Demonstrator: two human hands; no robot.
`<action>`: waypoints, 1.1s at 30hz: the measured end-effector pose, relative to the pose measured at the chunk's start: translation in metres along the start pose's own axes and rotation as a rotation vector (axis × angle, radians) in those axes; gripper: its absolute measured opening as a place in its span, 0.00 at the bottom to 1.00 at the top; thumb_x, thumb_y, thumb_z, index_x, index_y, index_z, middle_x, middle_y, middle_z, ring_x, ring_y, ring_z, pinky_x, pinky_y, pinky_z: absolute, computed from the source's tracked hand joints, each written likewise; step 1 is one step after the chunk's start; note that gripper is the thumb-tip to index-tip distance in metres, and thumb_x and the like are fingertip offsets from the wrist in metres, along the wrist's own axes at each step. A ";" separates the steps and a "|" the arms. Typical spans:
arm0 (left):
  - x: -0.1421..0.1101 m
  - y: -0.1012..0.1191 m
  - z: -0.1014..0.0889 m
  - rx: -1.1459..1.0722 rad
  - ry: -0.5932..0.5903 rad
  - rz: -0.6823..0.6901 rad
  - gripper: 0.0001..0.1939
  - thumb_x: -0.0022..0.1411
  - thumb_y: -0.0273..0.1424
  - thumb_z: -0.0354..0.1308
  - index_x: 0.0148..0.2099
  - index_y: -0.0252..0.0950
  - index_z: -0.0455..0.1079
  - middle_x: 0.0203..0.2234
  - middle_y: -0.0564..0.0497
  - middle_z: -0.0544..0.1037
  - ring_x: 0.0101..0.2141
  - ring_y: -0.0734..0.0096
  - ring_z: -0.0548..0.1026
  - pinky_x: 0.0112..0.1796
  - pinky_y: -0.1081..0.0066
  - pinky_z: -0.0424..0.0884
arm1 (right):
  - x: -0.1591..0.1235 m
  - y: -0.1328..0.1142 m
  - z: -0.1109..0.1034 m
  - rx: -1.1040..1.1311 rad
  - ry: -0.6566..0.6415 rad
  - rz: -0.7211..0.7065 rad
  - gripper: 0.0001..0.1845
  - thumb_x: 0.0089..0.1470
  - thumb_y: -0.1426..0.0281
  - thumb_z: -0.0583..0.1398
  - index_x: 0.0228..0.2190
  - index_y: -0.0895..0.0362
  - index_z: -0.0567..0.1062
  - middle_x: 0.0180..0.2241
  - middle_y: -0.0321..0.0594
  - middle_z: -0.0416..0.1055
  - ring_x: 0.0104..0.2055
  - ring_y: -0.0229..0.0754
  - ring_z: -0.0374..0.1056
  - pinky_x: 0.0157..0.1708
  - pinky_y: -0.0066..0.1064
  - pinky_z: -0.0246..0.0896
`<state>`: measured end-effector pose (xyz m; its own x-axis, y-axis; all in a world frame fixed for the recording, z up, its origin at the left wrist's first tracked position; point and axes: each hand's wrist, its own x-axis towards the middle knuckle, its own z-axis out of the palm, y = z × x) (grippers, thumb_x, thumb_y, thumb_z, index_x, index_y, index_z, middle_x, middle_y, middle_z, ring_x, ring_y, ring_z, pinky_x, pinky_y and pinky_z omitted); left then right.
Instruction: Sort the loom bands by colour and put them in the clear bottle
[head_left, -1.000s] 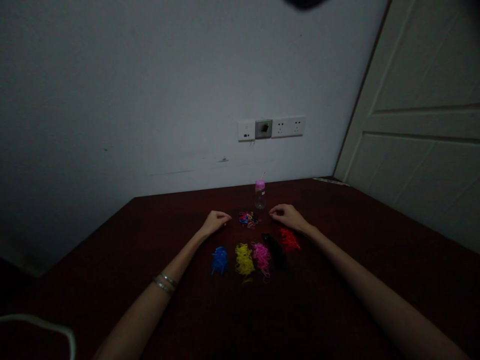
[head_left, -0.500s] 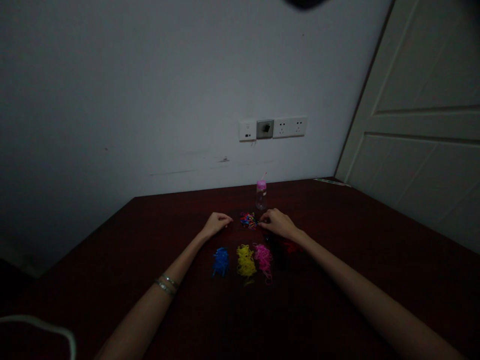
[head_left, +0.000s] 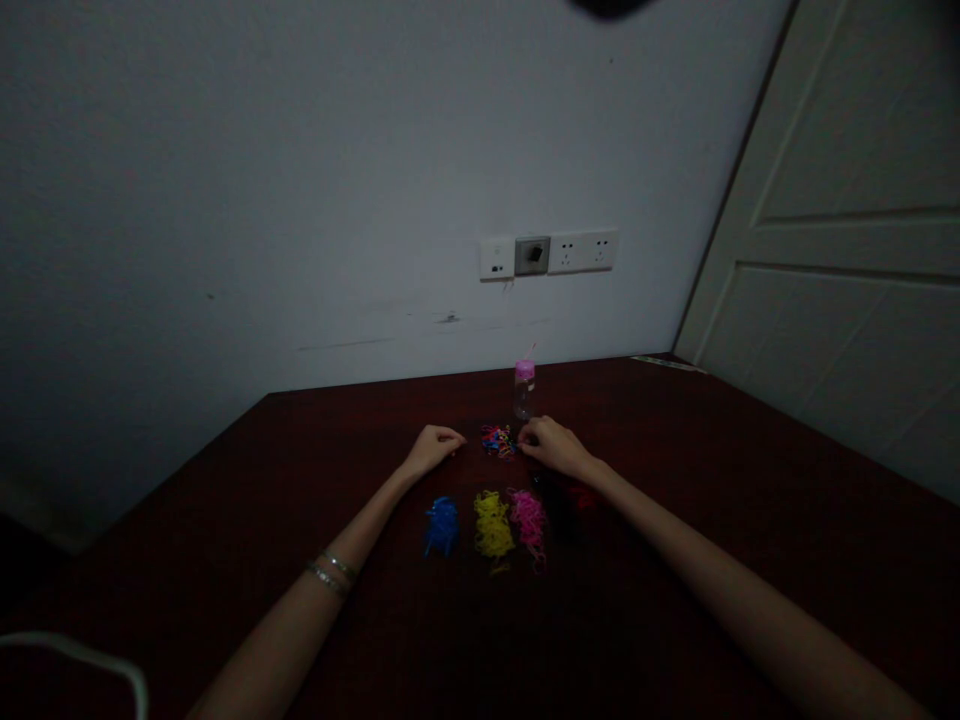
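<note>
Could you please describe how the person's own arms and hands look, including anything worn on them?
The left arm wears two narrow, shiny, silvery bracelets above the wrist. The right arm shows no bracelet. No sleeve is visible on either arm, and both the left hand and the right hand are without gloves.

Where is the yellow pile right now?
In the head camera's view, the yellow pile lies on the table in the lower middle, with the blue pile to its left and the pink pile close on its right.
</note>
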<state>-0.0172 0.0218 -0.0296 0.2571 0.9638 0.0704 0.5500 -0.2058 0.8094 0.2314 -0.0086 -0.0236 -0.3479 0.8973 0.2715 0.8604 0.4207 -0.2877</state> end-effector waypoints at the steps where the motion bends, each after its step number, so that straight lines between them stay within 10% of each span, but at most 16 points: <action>1: 0.000 0.000 0.000 0.001 -0.002 0.004 0.12 0.50 0.30 0.54 0.33 0.28 0.74 0.18 0.51 0.73 0.19 0.79 0.64 0.21 0.79 0.58 | 0.000 0.000 0.000 0.004 -0.002 -0.001 0.07 0.49 0.69 0.56 0.29 0.55 0.74 0.33 0.39 0.71 0.39 0.41 0.64 0.34 0.25 0.55; 25: -0.017 0.051 0.032 -0.224 -0.080 0.208 0.25 0.46 0.34 0.60 0.47 0.29 0.67 0.25 0.52 0.73 0.16 0.84 0.60 0.18 0.80 0.55 | 0.003 -0.018 -0.016 0.241 0.099 -0.208 0.06 0.48 0.71 0.56 0.30 0.58 0.73 0.31 0.39 0.70 0.35 0.39 0.63 0.35 0.28 0.57; 33: -0.019 0.052 0.032 -0.228 -0.069 0.178 0.17 0.50 0.35 0.58 0.39 0.26 0.71 0.11 0.56 0.66 0.13 0.82 0.61 0.17 0.79 0.55 | 0.002 -0.020 -0.015 0.252 0.085 -0.221 0.07 0.48 0.72 0.57 0.30 0.57 0.73 0.31 0.40 0.70 0.35 0.39 0.64 0.35 0.28 0.57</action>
<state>0.0321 -0.0123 -0.0081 0.3908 0.9007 0.1897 0.3009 -0.3197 0.8985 0.2191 -0.0169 -0.0037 -0.4739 0.7712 0.4251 0.6453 0.6326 -0.4282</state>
